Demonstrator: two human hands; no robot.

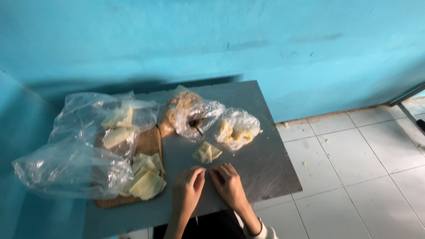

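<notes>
My left hand [187, 189] and my right hand [229, 184] rest side by side on the grey metal table [261, 146], fingertips curled and nearly touching each other. What lies under the fingertips is hidden. Just beyond them sits a folded pale yellow dumpling wrapper [207, 152]. Left of my left hand, several flat yellow wrappers [147, 177] lie stacked on a woven brown tray [150, 144].
A large crumpled clear plastic bag [79, 150] covers the tray's left part. A clear bag of brownish filling [190, 113] with a dark utensil in it and a smaller bag of yellow pieces [237, 128] stand at the back. Blue wall behind; white tiled floor [354, 177] on the right.
</notes>
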